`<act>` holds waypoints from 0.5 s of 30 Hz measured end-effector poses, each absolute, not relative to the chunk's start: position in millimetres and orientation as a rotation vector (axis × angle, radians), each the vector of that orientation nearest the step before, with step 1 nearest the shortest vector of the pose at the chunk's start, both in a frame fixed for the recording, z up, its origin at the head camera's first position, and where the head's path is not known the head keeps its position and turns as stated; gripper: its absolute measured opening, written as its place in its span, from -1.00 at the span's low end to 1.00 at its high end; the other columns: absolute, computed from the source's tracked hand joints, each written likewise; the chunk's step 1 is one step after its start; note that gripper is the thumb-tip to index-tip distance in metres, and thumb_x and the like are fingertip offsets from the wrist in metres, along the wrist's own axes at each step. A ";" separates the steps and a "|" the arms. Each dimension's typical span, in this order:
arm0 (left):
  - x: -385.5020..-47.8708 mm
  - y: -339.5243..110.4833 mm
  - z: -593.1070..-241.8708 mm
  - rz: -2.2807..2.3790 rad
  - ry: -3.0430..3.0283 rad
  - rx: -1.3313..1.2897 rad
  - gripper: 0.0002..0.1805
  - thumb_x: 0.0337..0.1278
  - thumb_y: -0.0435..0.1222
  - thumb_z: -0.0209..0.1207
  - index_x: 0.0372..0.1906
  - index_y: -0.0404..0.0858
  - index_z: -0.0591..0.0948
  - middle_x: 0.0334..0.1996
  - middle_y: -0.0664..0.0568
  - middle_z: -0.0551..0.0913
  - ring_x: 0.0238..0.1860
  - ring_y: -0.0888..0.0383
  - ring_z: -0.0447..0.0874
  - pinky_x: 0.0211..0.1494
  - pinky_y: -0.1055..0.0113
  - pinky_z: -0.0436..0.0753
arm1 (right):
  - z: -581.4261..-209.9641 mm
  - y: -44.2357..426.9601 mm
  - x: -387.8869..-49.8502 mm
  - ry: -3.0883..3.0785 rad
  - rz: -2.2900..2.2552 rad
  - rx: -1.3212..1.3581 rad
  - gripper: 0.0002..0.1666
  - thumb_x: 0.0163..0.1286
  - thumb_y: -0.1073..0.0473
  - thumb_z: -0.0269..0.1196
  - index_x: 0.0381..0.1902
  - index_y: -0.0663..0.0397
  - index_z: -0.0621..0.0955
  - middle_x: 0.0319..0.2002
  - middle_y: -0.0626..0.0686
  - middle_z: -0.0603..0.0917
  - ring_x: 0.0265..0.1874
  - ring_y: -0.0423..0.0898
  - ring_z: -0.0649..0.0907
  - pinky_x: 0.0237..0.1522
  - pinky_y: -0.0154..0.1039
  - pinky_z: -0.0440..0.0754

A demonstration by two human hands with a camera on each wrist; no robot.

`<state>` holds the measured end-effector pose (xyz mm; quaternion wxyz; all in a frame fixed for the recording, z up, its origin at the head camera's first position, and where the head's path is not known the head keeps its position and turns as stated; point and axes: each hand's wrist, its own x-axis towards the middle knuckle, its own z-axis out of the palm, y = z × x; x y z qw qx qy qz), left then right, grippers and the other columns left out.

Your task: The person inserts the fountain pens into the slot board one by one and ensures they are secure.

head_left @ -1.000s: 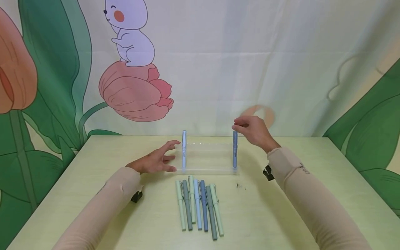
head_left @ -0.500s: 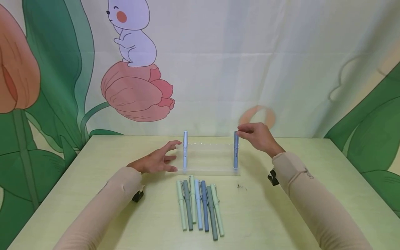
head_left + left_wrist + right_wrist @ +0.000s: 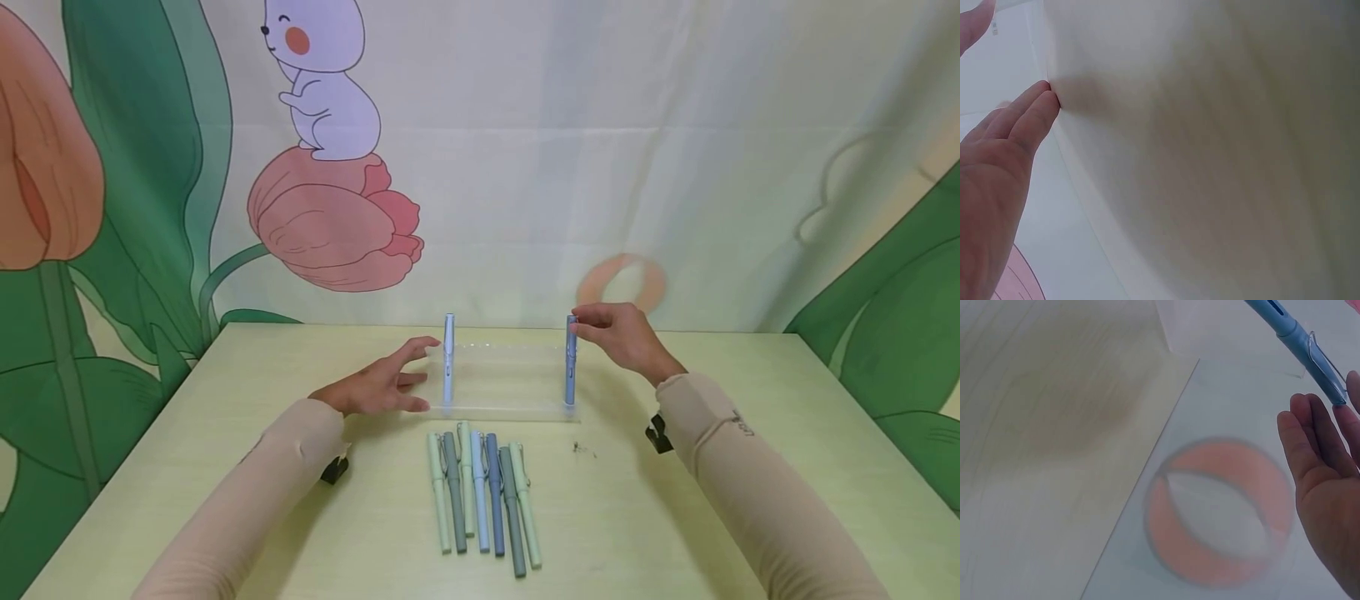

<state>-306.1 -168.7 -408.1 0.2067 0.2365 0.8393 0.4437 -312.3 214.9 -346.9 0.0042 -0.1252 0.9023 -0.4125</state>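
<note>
Pale table, printed curtain right behind it. Blue pen is at the right end of the clear rack, long axis running front to back across it, cap at the far end and poking past the rack's back edge. Can't tell from the head view how steeply it slopes. Right hand is the near one: it comes at the cap from the right, so its fingers lie crosswise to the barrel. I read a light thumb-and-index pinch; right wrist view puts those two at the cap's tip by the clip, other three fingers straight and off the pen. Key relation for me: contact only at the far end, so a sideways push there would probably skew the front end.

Left hand is well apart from this pen, at the rack's left end: fingers spread, thumb by the front corner, index by the back one, no grasp I can make out; looks like a brace. Pale pen is just beside it, roughly parallel to the blue one. Seven loose pens lie in front, slightly fanned, caps toward the rack.
</note>
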 end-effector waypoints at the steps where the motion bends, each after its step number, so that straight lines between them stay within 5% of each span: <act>1: -306.2 -168.6 -408.2 1.237 2.338 0.661 0.02 0.16 -0.35 0.39 0.53 0.17 -0.01 0.57 -0.23 -0.07 0.46 -0.21 0.22 0.38 -0.14 0.35 | -347.4 214.8 -312.4 2.824 -1.298 -0.398 -0.50 0.48 0.09 0.25 0.24 0.29 0.56 0.11 0.24 0.67 0.15 0.19 0.61 0.19 0.10 0.54; 15: -305.2 -168.3 -407.3 1.230 2.345 0.640 0.05 0.15 -0.35 0.39 0.55 0.14 -0.03 0.57 -0.21 -0.06 0.47 -0.20 0.21 0.38 -0.15 0.35 | -351.6 210.7 -313.4 2.823 -1.343 -0.429 -0.57 0.45 0.20 0.27 0.21 0.28 0.58 0.05 0.31 0.68 0.12 0.23 0.64 0.16 0.13 0.57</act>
